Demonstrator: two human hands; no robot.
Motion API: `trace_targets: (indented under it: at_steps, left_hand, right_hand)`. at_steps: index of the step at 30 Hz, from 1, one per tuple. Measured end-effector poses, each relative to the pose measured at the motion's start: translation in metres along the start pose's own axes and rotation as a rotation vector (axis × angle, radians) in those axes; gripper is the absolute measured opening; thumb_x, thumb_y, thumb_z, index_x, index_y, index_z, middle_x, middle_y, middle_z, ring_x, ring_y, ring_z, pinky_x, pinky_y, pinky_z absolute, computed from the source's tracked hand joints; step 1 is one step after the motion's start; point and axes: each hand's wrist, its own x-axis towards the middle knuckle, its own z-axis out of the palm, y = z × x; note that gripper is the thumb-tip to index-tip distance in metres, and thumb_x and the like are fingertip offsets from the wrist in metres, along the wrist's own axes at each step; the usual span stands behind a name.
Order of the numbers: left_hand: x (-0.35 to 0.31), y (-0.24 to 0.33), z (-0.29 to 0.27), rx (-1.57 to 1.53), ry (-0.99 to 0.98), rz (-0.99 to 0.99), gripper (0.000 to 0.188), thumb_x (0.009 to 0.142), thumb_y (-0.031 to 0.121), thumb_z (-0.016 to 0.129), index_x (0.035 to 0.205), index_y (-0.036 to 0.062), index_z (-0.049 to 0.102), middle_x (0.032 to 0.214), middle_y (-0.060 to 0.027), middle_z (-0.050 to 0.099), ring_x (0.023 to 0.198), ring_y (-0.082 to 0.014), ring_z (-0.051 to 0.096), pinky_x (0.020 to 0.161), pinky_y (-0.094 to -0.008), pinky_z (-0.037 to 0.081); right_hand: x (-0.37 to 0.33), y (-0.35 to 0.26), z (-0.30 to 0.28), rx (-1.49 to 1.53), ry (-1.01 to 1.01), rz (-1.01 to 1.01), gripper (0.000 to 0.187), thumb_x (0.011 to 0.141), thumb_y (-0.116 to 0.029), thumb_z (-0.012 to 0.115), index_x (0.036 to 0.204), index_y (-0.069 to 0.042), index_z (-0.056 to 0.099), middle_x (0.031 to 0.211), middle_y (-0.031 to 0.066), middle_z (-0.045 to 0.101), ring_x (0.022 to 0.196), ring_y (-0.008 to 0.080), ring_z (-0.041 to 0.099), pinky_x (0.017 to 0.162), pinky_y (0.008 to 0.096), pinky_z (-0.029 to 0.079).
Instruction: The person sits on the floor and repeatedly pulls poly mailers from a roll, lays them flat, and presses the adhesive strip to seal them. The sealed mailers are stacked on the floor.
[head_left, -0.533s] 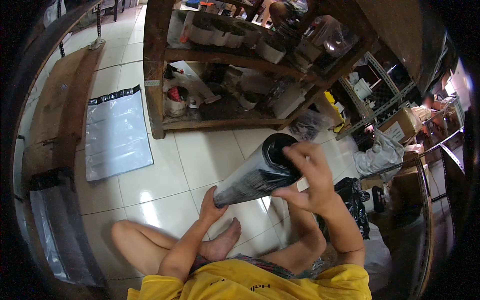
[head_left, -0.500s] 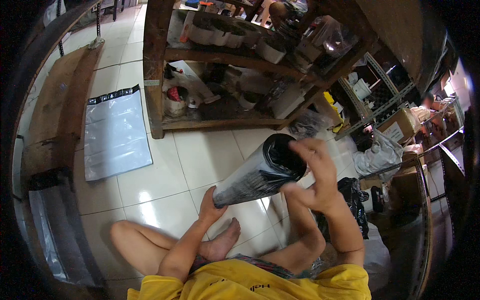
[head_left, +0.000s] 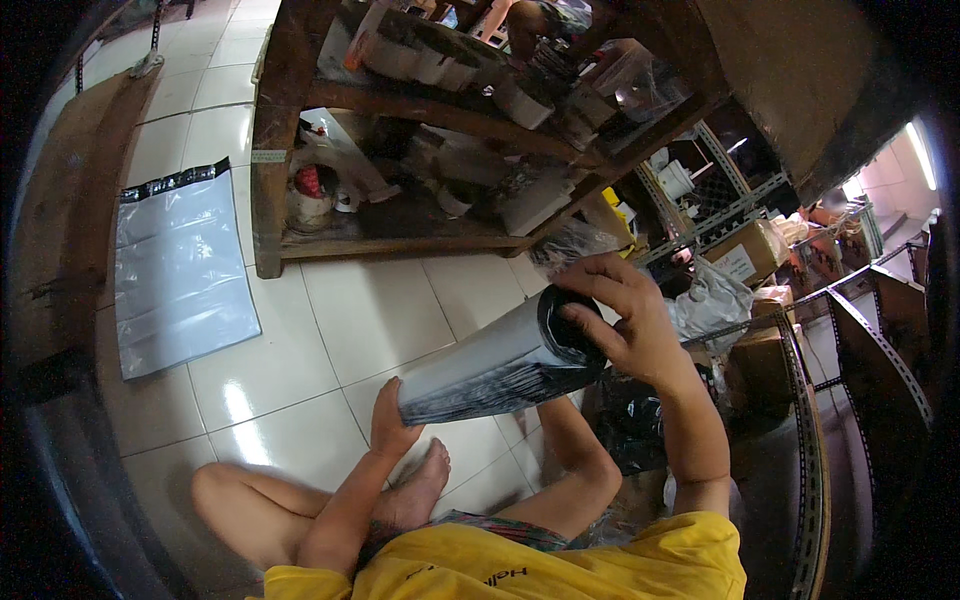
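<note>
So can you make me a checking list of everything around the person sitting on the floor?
Surface: glossy white tiled floor, person sits on it with legs folded.
Job's things: grey-and-black roll of plastic bags, held slanted.
Clutter: flat grey plastic mailer bag lying on the tiles; black plastic bag beside the knee.
Grippers: left hand holds the roll's lower end; right hand grips its upper end.
Cables: nothing seen.
Surroundings: crowded wooden shelf, cardboard boxes, metal racking.

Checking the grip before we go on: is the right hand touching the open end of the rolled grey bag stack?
Touching. The head view shows the right hand curled over the dark open end of the rolled bag stack, no gap visible.
</note>
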Motion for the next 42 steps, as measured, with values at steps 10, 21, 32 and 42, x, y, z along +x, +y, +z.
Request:
trace_targets:
  at_steps: [10, 21, 32, 42]
  left_hand:
    - [-0.001, -0.006, 0.006, 0.028, 0.023, 0.073, 0.086, 0.066, 0.016, 0.084, 0.137, -0.0032, 0.04, 0.134, -0.0289, 0.051, 0.124, -0.0473, 0.049, 0.108, -0.0517, 0.041]
    - [0.0, -0.006, 0.003, 0.015, 0.005, 0.045, 0.085, 0.067, 0.016, 0.082, 0.138, -0.0028, 0.04, 0.138, -0.0276, 0.048, 0.127, -0.0455, 0.047, 0.11, -0.0502, 0.039]
    - [0.0, -0.002, 0.0, 0.014, 0.007, 0.082, 0.086, 0.068, 0.018, 0.082, 0.139, -0.0045, 0.039, 0.137, -0.0283, 0.049, 0.126, -0.0458, 0.048, 0.11, -0.0502, 0.039]
    - [0.005, -0.007, -0.001, -0.045, -0.026, 0.095, 0.097, 0.062, 0.02, 0.087, 0.143, 0.0011, 0.036, 0.136, -0.0246, 0.052, 0.124, -0.0427, 0.052, 0.106, -0.0482, 0.042]
  right_hand:
    - [-0.004, 0.0, 0.01, -0.058, 0.093, -0.055, 0.022, 0.079, -0.005, 0.076, 0.1, -0.002, 0.07, 0.098, 0.0145, 0.066, 0.093, 0.0337, 0.063, 0.081, 0.0415, 0.052]
    - [0.0, -0.002, 0.013, -0.072, 0.119, -0.035, 0.016, 0.077, -0.003, 0.077, 0.09, -0.002, 0.067, 0.093, 0.0142, 0.065, 0.089, 0.0326, 0.063, 0.076, 0.0396, 0.052]
    - [0.001, 0.0, -0.005, 0.043, 0.138, 0.045, 0.018, 0.086, -0.013, 0.071, 0.098, 0.0, 0.066, 0.101, 0.016, 0.066, 0.095, 0.0301, 0.063, 0.084, 0.0389, 0.049]
    - [0.039, -0.016, 0.016, 0.142, -0.231, 0.294, 0.063, 0.094, -0.033, 0.055, 0.144, 0.003, 0.041, 0.139, 0.0309, 0.049, 0.135, 0.044, 0.042, 0.116, 0.0484, 0.03]
